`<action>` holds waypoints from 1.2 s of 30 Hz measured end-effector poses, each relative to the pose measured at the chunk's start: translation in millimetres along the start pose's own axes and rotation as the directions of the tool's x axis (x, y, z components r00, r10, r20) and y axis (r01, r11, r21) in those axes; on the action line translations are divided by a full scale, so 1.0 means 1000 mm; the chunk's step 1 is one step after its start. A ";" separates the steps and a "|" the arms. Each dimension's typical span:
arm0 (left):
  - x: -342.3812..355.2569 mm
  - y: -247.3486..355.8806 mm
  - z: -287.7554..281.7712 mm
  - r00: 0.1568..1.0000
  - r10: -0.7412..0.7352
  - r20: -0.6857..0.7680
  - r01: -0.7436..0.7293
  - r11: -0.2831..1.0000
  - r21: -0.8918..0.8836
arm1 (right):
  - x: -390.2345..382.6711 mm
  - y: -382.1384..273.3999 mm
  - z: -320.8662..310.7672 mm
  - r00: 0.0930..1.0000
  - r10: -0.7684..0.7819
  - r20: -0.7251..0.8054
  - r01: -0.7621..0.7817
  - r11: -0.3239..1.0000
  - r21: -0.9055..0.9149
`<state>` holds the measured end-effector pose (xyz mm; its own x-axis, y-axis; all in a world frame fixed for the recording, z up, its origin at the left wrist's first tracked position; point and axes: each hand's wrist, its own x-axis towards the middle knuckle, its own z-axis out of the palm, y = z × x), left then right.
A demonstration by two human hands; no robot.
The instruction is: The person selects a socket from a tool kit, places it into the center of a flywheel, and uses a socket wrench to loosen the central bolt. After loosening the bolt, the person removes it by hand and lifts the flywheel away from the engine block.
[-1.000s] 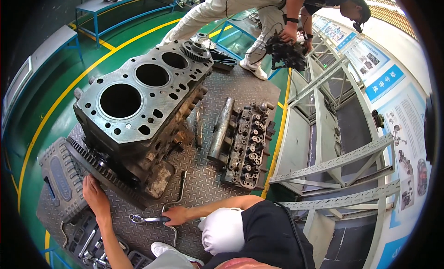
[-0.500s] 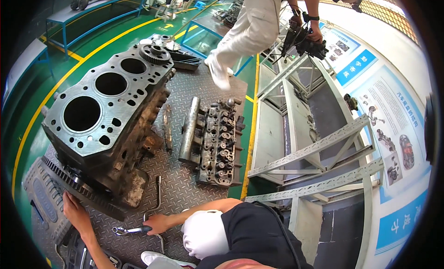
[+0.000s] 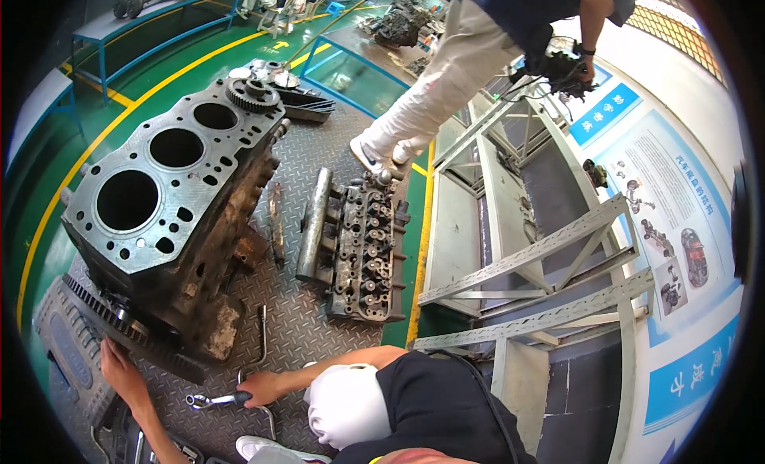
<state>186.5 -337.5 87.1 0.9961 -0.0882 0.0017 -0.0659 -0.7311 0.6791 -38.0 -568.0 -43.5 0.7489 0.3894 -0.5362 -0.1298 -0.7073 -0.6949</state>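
Engine block point(image 3: 171, 201) stands on the checker-plate floor point(image 3: 307, 336) at the left of the scene, deck face up, three large cylinder bores showing, its side walls rusty and grimy. A toothed flywheel ring point(image 3: 119, 332) sits at its near end, a smaller timing gear point(image 3: 251, 93) at the far end. To its right, just apart, lies a cylinder head point(image 3: 362, 253) with valve springs up, a tube-like cover along its left edge.

The left hand point(image 3: 121, 372) rests at the near rim of the flywheel ring, fingers spread flat, holding nothing. The right hand point(image 3: 261, 388) has its grip wrapped tight around the handle of a ratchet wrench point(image 3: 213, 399), which lies low over the floor, head pointing left. An L-shaped bar point(image 3: 259, 344) lies between it and the block.

To work well here, I judge the left hand should steady the flywheel firmly, clear of the teeth, while the wrench is seated square on its fastener before any pull, so it cannot slip off.

Another person's pale trouser legs point(image 3: 434, 89) step over the far floor, near a grey metal rack point(image 3: 542, 249) on the right.
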 end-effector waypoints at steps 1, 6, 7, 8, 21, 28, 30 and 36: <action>-0.001 0.001 0.002 1.000 -0.019 -0.015 0.019 0.999 -0.033 | -0.001 0.000 -0.001 1.000 -0.002 -0.002 0.002 1.000 0.003; -0.016 -0.002 0.009 0.905 0.348 -0.243 -0.362 0.932 -0.014 | -0.007 -0.003 -0.005 0.999 0.036 -0.012 -0.037 0.999 -0.027; -0.015 -0.003 0.008 0.853 0.439 -0.281 -0.416 0.898 0.141 | -0.007 -0.003 -0.006 0.999 0.042 0.003 -0.042 0.999 -0.014; -0.014 -0.003 0.008 0.807 0.511 -0.295 -0.439 0.854 0.278 | -0.006 -0.004 -0.005 1.000 0.023 -0.001 -0.023 1.000 0.015; -0.014 0.023 -0.003 0.866 0.410 -0.287 -0.416 0.908 0.044 | -0.004 0.002 -0.002 0.999 -0.017 -0.029 0.017 1.000 -0.005; -0.010 0.008 -0.005 0.910 0.337 -0.240 -0.320 0.941 0.110 | -0.001 0.004 -0.002 0.999 -0.024 -0.035 0.023 0.999 -0.037; -0.015 0.004 -0.003 0.888 0.388 -0.245 -0.370 0.922 0.117 | -0.002 0.002 -0.003 1.000 -0.018 -0.022 0.018 1.000 -0.004; -0.006 0.007 -0.006 0.959 0.230 -0.165 -0.190 0.955 0.227 | -0.001 -0.001 -0.010 1.000 0.015 0.002 -0.015 1.000 -0.020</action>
<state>180.7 -338.4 96.6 0.9498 -0.1411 0.2792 -0.2657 -0.8349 0.4821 -31.8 -573.8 -37.3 0.7458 0.3797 -0.5473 -0.1278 -0.7247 -0.6771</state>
